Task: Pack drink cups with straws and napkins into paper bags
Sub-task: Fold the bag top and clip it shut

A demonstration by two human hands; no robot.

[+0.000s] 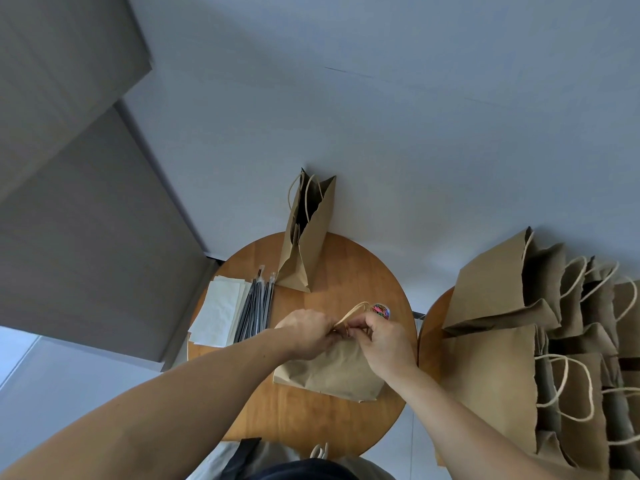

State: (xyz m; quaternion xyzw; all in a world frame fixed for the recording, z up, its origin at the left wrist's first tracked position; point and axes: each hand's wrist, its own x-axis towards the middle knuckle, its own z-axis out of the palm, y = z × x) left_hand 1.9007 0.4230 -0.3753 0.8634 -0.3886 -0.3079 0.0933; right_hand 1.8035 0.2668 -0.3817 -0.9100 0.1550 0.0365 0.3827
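Round table (311, 424): bag (332, 375) at near centre, left hand (306, 336) and right hand (384, 341) both with curled fingers pinching its top edge. Straws (256, 313) and napkins (218, 313) lie left; open bag (304, 237) stands at back.
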